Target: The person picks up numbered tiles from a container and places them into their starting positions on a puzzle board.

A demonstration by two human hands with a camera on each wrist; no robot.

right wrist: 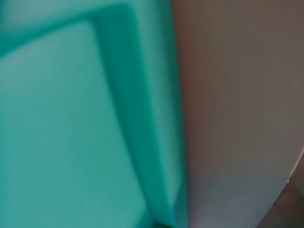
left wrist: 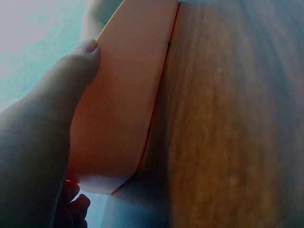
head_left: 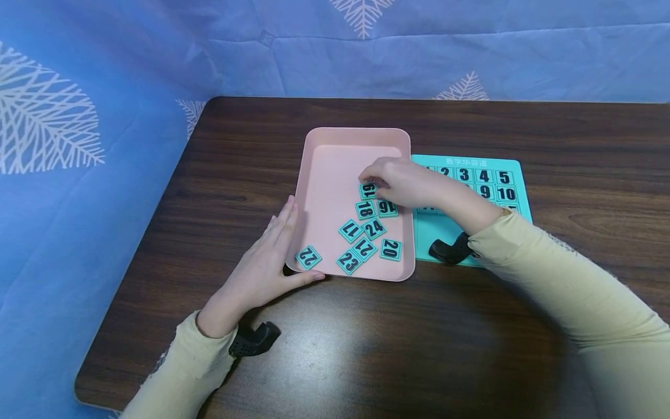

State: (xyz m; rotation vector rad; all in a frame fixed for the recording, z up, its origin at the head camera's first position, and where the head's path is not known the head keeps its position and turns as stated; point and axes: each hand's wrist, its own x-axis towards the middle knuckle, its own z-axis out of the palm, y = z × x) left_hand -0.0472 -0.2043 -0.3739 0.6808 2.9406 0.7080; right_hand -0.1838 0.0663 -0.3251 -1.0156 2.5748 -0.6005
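Note:
My right hand [head_left: 405, 181] reaches into the pink tray [head_left: 340, 154], fingers and thumb curled at the edges of the teal tile numbered 19 [head_left: 368, 191]. Close under that hand lie tile 18 [head_left: 366, 210] and tile 16 [head_left: 387, 208]. My left hand [head_left: 264, 262] lies along the tray's near-left corner, fingers straight at the left side and thumb at the front rim. In the left wrist view, the thumb [left wrist: 71, 76] rests against the tray's outer wall [left wrist: 123, 95]. Right of the tray, partly under my right forearm, is a teal number board [head_left: 426, 233] holding rows of tiles.
More loose tiles lie in the tray's near half, among them tile 22 [head_left: 308, 256], tile 23 [head_left: 349, 262] and tile 20 [head_left: 390, 249]. The tray and board sit side by side on a dark wooden table [head_left: 366, 349]. A blue patterned cloth [head_left: 314, 52] hangs behind.

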